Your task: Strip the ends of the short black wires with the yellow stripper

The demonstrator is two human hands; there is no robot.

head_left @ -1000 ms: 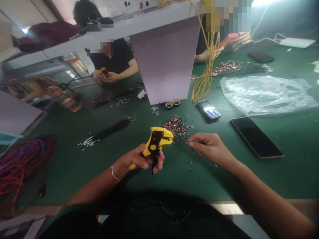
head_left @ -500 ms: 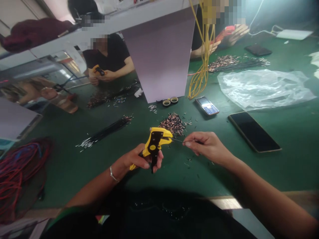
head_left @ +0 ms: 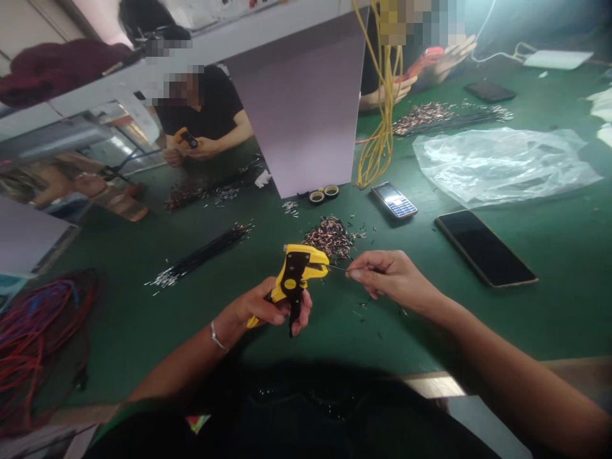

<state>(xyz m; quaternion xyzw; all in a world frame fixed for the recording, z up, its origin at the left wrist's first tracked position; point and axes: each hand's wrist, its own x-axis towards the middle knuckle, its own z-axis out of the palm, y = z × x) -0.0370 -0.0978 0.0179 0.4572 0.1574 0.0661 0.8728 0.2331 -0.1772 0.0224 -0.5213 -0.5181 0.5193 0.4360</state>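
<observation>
My left hand [head_left: 275, 306] is wrapped round the handles of a yellow and black wire stripper [head_left: 292, 274], its jaws facing right. In a pinch, my right hand [head_left: 385, 274] holds a thin dark wire [head_left: 338, 268]. The wire's left end reaches the stripper's jaws; whether the jaws bite on it I cannot tell. Just behind the tool lies a heap of short wire pieces [head_left: 329, 237] with black sleeves and copper ends. To the left rests a bundle of black wires [head_left: 205, 252] with silvery tips at its near end.
A keypad phone [head_left: 394, 201], a smartphone [head_left: 485, 248] and a clear plastic bag [head_left: 502, 162] lie on the right of the green table. Tape rolls [head_left: 324, 194] sit by the upright panel [head_left: 306, 121]. Red and blue cable [head_left: 38, 344] is coiled at left. Two people sit across.
The view has shifted slightly, so the table's things appear a little further left. Both hands keep their hold, and the wire still reaches the stripper's jaws.
</observation>
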